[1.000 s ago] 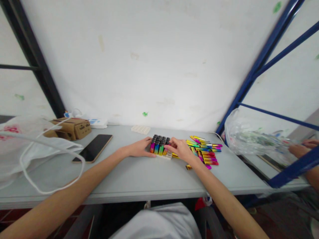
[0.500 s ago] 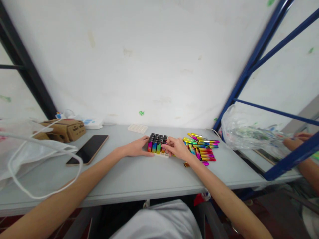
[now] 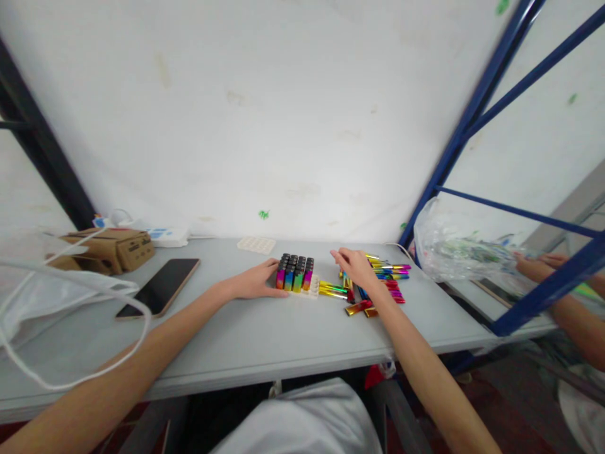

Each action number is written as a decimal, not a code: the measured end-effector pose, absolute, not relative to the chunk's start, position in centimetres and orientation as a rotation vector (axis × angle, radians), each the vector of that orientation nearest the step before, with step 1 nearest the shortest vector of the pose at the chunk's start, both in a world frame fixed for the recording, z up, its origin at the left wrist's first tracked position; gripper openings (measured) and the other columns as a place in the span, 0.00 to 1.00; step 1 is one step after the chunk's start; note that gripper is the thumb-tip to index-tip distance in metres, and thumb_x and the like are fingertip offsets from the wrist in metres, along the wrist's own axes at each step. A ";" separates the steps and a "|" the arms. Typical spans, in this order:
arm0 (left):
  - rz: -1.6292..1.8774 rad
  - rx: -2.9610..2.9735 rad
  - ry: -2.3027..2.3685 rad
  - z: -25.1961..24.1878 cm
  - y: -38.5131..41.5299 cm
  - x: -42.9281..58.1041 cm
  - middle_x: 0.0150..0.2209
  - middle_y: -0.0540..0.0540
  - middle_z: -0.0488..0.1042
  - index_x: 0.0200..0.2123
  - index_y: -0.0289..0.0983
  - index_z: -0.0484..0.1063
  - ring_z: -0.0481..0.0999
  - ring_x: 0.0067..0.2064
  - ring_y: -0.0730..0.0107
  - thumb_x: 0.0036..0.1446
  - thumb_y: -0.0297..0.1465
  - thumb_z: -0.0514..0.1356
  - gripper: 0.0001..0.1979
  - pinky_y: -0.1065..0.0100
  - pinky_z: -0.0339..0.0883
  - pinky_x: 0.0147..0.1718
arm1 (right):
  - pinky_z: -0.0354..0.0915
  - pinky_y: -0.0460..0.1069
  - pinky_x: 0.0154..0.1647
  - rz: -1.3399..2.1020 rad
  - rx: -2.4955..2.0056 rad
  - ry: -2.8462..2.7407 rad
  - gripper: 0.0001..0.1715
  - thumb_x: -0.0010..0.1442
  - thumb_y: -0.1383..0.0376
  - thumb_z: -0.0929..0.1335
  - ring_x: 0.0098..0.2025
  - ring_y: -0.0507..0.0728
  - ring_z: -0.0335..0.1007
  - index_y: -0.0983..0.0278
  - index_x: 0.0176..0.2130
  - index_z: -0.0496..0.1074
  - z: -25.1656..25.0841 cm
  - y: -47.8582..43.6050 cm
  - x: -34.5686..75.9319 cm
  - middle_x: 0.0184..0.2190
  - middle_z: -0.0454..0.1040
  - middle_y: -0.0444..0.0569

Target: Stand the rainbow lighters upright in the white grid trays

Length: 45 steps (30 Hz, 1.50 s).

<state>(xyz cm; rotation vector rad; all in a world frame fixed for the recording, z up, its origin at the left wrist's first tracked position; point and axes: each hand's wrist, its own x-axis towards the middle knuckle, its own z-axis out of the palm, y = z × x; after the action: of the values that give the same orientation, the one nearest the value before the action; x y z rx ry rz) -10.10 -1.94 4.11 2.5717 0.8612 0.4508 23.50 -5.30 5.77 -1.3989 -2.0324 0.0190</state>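
My left hand (image 3: 255, 281) rests at the left end of a white slotted tray (image 3: 311, 290), thumb along the front and fingers behind, holding that end. Rows of upright pieces that look like lighters (image 3: 293, 277), with shiny rainbow bodies and black tops, fill the tray's left and middle. Its right end shows bare slots. My right hand (image 3: 357, 268) is over the left side of a loose pile of shiny coloured lighters (image 3: 390, 277), fingers loosely bent and pointing left. Nothing shows in its fingers; their undersides are hidden. Yellow-green lighters (image 3: 333, 289) lie between tray and pile.
Another pale slotted tray (image 3: 256, 244) lies near the wall. On the left are a phone (image 3: 161, 287), a cardboard box (image 3: 116, 247) and a white cable (image 3: 146, 321). A clear plastic bag (image 3: 439, 249) sits by the blue frame (image 3: 454, 148); another person's arm (image 3: 562, 290) is beyond it.
My right hand has left the upright lighters and moved right to the loose pile, uncovering the tray's right end. My left hand stays at the tray. The view has shifted slightly.
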 end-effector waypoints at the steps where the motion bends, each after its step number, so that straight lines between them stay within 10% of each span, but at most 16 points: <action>1: 0.450 2.575 0.859 4.1 -1.9 -10.1 0.62 0.37 0.68 0.62 0.37 0.67 0.70 0.62 0.47 0.56 0.58 0.64 0.41 0.55 0.60 0.66 | 0.60 0.47 0.35 -0.043 -1.473 -2.012 0.22 0.72 0.55 0.63 0.28 0.54 0.68 0.64 0.32 0.76 5.7 -4.9 24.5 0.25 0.76 0.47; 7: 0.420 2.556 0.909 4.1 -1.8 -10.0 0.63 0.36 0.68 0.61 0.36 0.68 0.70 0.63 0.46 0.55 0.58 0.65 0.41 0.56 0.61 0.66 | 0.62 0.52 0.59 -0.150 -1.833 -2.088 0.17 0.68 0.64 0.67 0.55 0.62 0.73 0.69 0.52 0.78 4.4 -3.0 29.7 0.53 0.78 0.62; 16: 0.446 2.589 0.884 4.0 -1.8 -10.1 0.62 0.37 0.69 0.60 0.37 0.69 0.71 0.62 0.48 0.55 0.59 0.64 0.40 0.57 0.62 0.65 | 0.64 0.52 0.57 0.052 -1.897 -2.203 0.19 0.68 0.64 0.68 0.55 0.64 0.75 0.67 0.55 0.78 4.4 -2.7 31.1 0.57 0.78 0.61; 25: 0.432 2.566 0.917 4.0 -1.8 -9.9 0.62 0.36 0.68 0.60 0.36 0.69 0.70 0.63 0.46 0.54 0.57 0.66 0.40 0.55 0.60 0.67 | 0.67 0.52 0.39 0.087 -1.528 -1.965 0.22 0.66 0.51 0.68 0.32 0.59 0.72 0.63 0.45 0.82 5.4 -3.4 28.8 0.32 0.82 0.49; 30: 0.443 2.552 0.897 4.2 -2.0 -9.9 0.62 0.36 0.69 0.60 0.36 0.70 0.70 0.63 0.46 0.55 0.56 0.66 0.38 0.53 0.60 0.67 | 0.65 0.50 0.36 0.340 -1.265 -1.775 0.28 0.62 0.49 0.70 0.32 0.56 0.69 0.63 0.54 0.77 5.8 -4.2 26.0 0.32 0.78 0.47; 37: 0.415 2.542 0.904 4.4 -2.1 -9.9 0.64 0.35 0.67 0.60 0.36 0.68 0.69 0.64 0.46 0.56 0.54 0.66 0.38 0.53 0.58 0.68 | 0.63 0.48 0.32 0.761 -1.108 -1.527 0.27 0.58 0.42 0.72 0.30 0.53 0.65 0.64 0.34 0.76 5.4 -4.5 23.6 0.28 0.71 0.45; 45: 0.443 2.556 0.894 4.3 -2.1 -10.0 0.63 0.36 0.68 0.61 0.36 0.68 0.69 0.64 0.46 0.55 0.56 0.66 0.40 0.54 0.60 0.67 | 0.59 0.46 0.25 1.083 -0.867 -1.470 0.27 0.62 0.40 0.68 0.24 0.50 0.60 0.59 0.40 0.68 5.6 -5.5 21.2 0.24 0.66 0.39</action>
<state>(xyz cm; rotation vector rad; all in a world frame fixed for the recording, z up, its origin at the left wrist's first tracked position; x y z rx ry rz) -9.96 -2.08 4.30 2.5558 0.8944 0.4432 21.23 -5.47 5.60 -0.8668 -1.4698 1.0830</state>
